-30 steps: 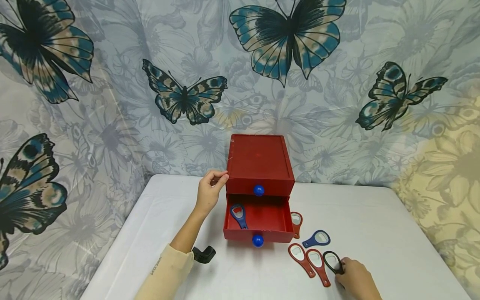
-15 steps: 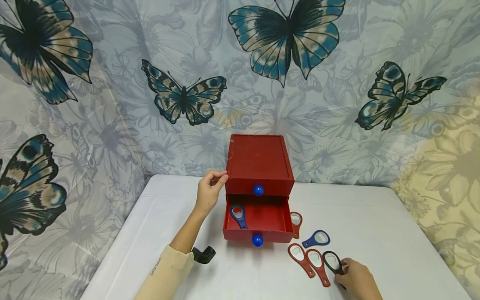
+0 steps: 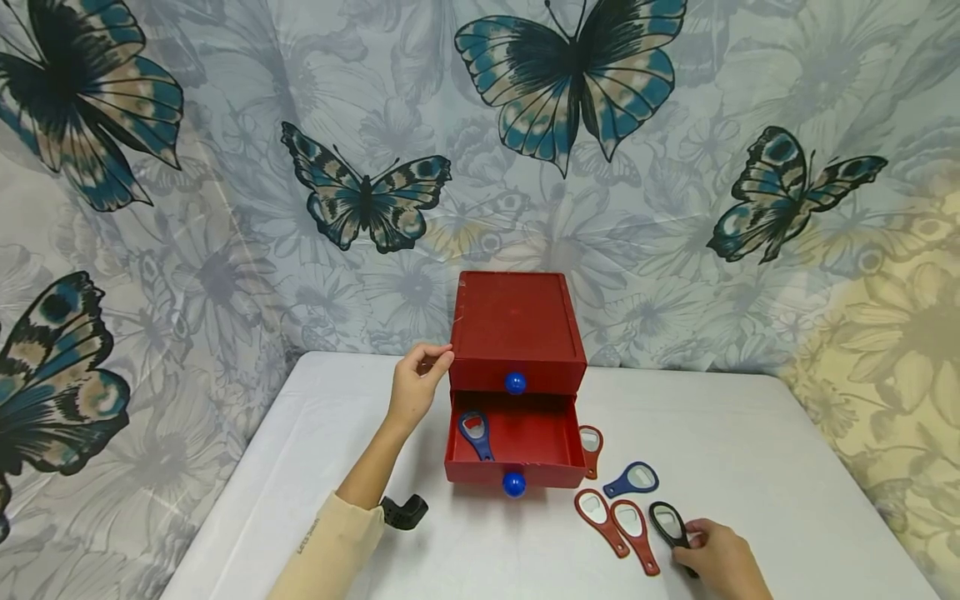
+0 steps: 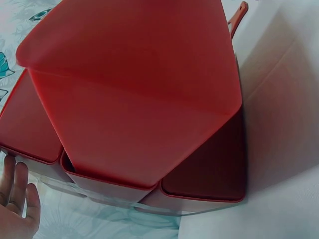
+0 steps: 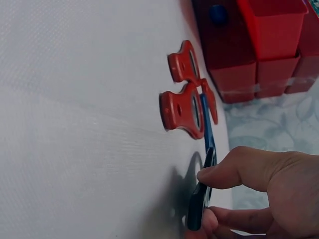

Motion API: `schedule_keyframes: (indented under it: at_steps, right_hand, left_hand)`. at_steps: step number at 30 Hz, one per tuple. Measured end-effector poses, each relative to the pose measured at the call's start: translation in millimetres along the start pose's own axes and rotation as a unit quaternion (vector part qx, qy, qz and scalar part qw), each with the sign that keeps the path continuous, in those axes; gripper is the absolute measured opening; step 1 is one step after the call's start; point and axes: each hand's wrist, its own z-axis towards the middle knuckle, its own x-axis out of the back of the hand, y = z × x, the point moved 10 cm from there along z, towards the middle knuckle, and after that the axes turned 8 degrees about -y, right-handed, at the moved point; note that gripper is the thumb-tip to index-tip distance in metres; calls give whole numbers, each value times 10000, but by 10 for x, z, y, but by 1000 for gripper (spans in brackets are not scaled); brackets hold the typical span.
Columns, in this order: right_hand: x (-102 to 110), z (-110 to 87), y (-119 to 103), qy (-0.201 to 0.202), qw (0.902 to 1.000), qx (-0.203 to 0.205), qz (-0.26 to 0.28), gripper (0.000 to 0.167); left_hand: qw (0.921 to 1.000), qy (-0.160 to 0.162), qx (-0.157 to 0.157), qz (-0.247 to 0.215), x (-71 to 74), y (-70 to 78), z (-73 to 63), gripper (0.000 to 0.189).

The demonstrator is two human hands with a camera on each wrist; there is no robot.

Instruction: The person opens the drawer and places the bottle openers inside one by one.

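Observation:
My right hand point(image 3: 716, 557) pinches a black bottle opener point(image 3: 667, 522) between thumb and fingers at the front right. In the right wrist view this opener point(image 5: 199, 199) is tilted on edge, its shadow on the cloth. My left hand point(image 3: 420, 385) has its fingertips at the left edge of a red drawer cabinet point(image 3: 517, 321); in the left wrist view the fingers point(image 4: 20, 181) look extended. The lower drawer point(image 3: 536, 437) stands pulled out, with a blue bottle opener point(image 3: 484, 448) lying inside at the left. The upper drawer is closed.
Beside the black opener lie two red openers point(image 3: 603, 531) and a blue opener point(image 3: 617, 487). Another red opener point(image 3: 592, 462) lies close against the cabinet's right side. A black device point(image 3: 405, 512) is by the left sleeve. A butterfly-print cloth point(image 3: 360, 292) hangs behind the white table point(image 3: 750, 450).
The black opener has shifted slightly right and tilted in my right hand, coming apart from the red opener beside it. My left hand keeps its place at the cabinet.

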Motion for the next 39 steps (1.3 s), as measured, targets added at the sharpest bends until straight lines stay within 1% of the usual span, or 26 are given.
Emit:
schedule_keyframes:
  at_steps: [6, 9, 16, 21, 29, 36, 39]
  right_hand:
    - [24, 2, 17, -132, 9993, 25, 340, 41]
    - [47, 9, -3, -168, 9986, 26, 506, 42]
    - [160, 30, -148, -188, 9942, -117, 1051, 48]
    - [262, 27, -351, -227, 9904, 55, 1363, 49]
    - [472, 5, -767, -86, 9886, 614, 1371, 49]
    - [588, -20, -1094, 12, 9793, 1027, 1744, 49]
    - [601, -41, -1257, -2, 9761, 1264, 1767, 46]
  left_hand:
    - [9999, -151, 24, -54, -11, -12, 6, 20]
    - [9998, -196, 23, -98, -20, -15, 15, 21]
    - [9996, -276, -56, 8, -20, 25, 25, 21]
    - [9992, -373, -86, 129, -6, 58, 15, 20]
    - [9989, -366, -201, 229, -7, 88, 18, 19]
    - [9986, -328, -301, 287, -5, 103, 3, 21]
    - [9985, -305, -347, 303, -5, 108, -1, 21]
